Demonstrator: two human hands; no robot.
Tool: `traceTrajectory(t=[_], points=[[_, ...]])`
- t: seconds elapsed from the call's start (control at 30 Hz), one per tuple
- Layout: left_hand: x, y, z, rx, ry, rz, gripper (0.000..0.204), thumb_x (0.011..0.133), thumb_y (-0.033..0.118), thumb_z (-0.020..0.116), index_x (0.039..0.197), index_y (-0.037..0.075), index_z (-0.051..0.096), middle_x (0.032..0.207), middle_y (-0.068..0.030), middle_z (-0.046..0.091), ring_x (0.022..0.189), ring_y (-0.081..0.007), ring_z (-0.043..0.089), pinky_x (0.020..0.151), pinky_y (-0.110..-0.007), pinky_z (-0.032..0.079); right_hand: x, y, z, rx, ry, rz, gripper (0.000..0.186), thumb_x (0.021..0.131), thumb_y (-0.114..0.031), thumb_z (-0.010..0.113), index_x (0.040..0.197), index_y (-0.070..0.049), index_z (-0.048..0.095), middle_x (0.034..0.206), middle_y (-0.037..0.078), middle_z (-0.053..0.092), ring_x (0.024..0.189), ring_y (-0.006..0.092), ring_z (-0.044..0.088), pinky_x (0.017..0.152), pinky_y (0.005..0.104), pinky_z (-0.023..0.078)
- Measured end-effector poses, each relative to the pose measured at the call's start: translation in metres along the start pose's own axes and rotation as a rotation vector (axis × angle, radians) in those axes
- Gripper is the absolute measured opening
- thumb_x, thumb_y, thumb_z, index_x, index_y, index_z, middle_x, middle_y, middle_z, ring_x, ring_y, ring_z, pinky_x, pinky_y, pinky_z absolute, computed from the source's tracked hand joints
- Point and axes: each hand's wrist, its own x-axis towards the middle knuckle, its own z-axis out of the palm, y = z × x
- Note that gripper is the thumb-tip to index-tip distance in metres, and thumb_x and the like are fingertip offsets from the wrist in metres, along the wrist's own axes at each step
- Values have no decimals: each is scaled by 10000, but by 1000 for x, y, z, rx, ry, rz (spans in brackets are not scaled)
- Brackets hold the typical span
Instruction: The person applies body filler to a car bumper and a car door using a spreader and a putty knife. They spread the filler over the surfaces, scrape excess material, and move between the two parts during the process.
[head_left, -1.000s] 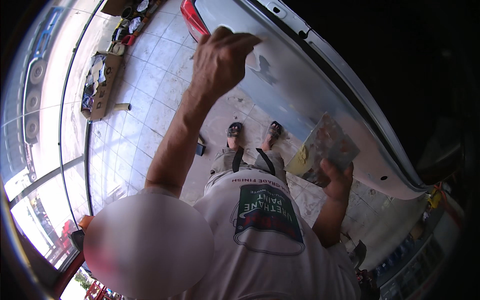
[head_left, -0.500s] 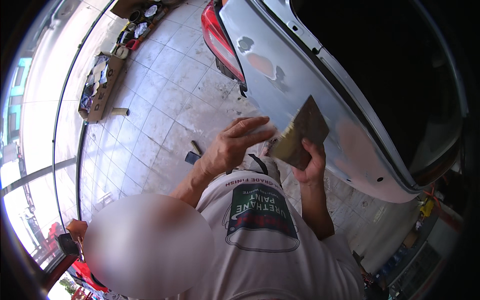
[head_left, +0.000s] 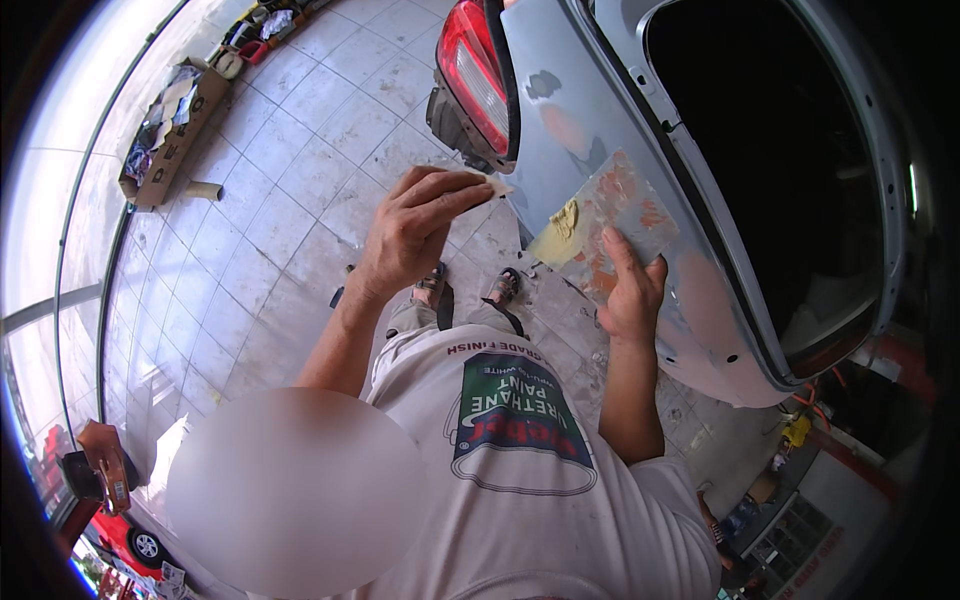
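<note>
In my right hand (head_left: 630, 285) is a flat square putty board (head_left: 635, 200), pale grey with orange-brown smears, gripped at its near edge with the thumb on top. Yellow putty (head_left: 563, 222) lies in a lump and a smear along the board's left side. My left hand (head_left: 415, 220) is raised left of the board, apart from it, its fingers pinched on a thin pale putty spreader (head_left: 500, 187), mostly hidden by them. Beyond the board is a grey car body panel (head_left: 535, 150) with pinkish filler patches (head_left: 705, 295) and dark sanded spots.
A red tail light (head_left: 475, 75) sits at the panel's left end, and a dark window opening (head_left: 760, 150) is on the right. My sandalled feet (head_left: 508, 287) stand on the tiled floor (head_left: 300, 150). A cardboard box (head_left: 180, 135) of scraps and a short tube (head_left: 205, 190) lie at left.
My left hand has moved up and left, away from the board. The board has tilted so its putty-covered face shows. The view has shifted, bringing my feet into sight.
</note>
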Motion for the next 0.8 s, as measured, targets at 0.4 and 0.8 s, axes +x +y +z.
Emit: traceTrajectory(t=[0.4,0.8], points=[[-14,-42,42,56,-409,54,373,850,-45,617,1128,111,810,1165,-34,783,1079,-228,696,985,-401,550,19,-31,1,50,318,-149,313,978,-106,728,1229,68,664,1179,142,709,1020,196,694,861,345,576],[178,-163,50,721,68,136,422,933,-67,647,1235,190,790,1258,4,765,1197,-219,661,991,-409,530,-11,6,-66,-138,-179,179,283,987,-65,693,1242,56,672,1140,84,727,1031,146,670,968,300,502]])
